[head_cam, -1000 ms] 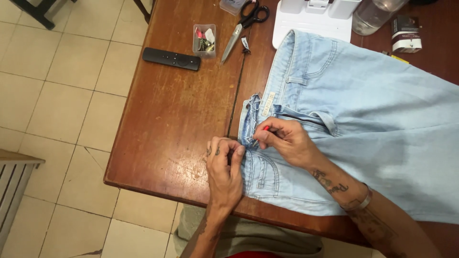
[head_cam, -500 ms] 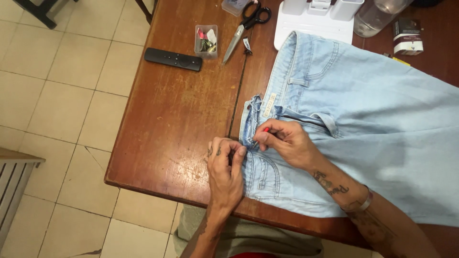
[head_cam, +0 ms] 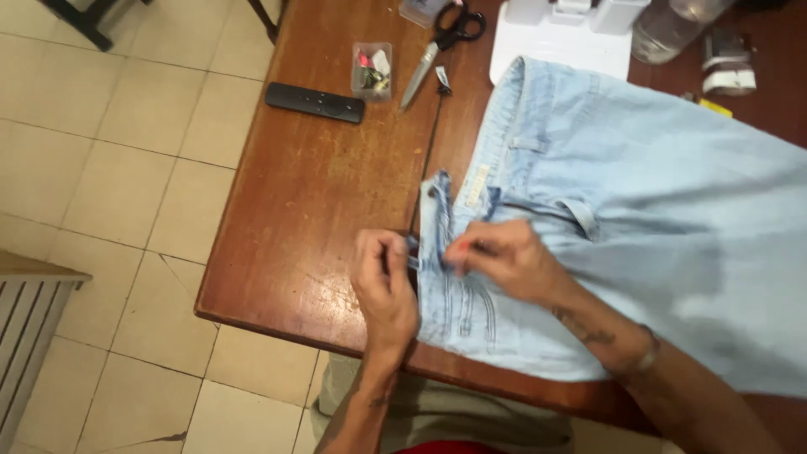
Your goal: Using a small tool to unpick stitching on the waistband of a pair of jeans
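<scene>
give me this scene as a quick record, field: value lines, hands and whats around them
left hand: pinching the edge of the light blue jeans near the waistband
right hand: fingers pressed on the same edge of the denim, beside the left
surface: brown wooden table
far side of the table: black remote, small clear box of bits, black-handled scissors
floor: pale tiles

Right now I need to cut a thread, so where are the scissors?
In the head view the scissors lie at the table's far edge, between the small clear box and the white machine.
</scene>
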